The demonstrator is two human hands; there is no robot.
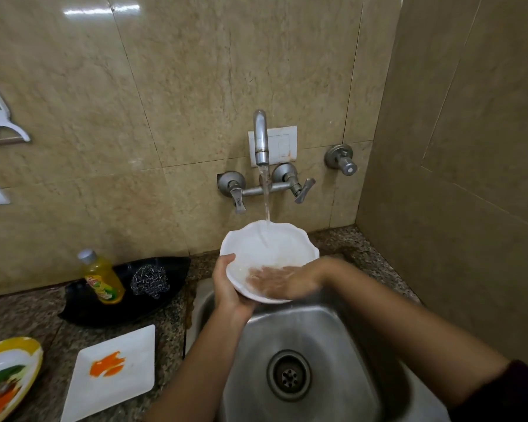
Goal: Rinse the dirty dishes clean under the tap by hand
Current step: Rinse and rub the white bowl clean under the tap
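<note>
Left hand (230, 289) gripped around white bowl (269, 248) rim, mouth tilted toward camera; right hand (276, 281) flat inside.

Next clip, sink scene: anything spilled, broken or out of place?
Nothing broken or spilled. The square plate carries an orange smear, so it's unwashed. The left hand holds the bowl under the tap; the right hand rubs inside.
</note>
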